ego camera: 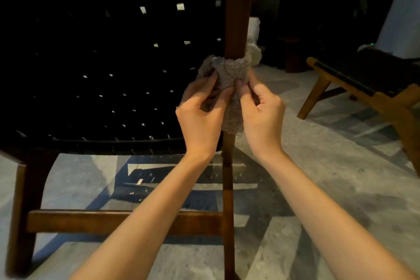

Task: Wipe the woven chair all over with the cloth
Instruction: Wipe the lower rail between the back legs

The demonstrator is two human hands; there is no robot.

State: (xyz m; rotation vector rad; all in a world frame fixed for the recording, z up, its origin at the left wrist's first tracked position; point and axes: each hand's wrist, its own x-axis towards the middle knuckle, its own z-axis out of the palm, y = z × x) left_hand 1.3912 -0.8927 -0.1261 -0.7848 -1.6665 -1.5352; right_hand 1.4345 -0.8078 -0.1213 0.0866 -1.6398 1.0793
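The woven chair [97,70] fills the left half, seen from behind: a black woven back on a dark wooden frame. Its right rear post [237,7] runs from the top edge down to the floor. A grey nubby cloth [229,73] is wrapped around this post at mid-height. My left hand [200,116] pinches the cloth's left side. My right hand [261,111] pinches its right side, thumb pressed on the fabric. A strip of cloth hangs down between the two hands.
A low wooden crossbar [79,221] joins the chair's rear legs near the floor. A second wooden chair [354,79] with a dark seat stands at right, a white cloth-like object [402,20] on it. The floor [318,177] is grey stone.
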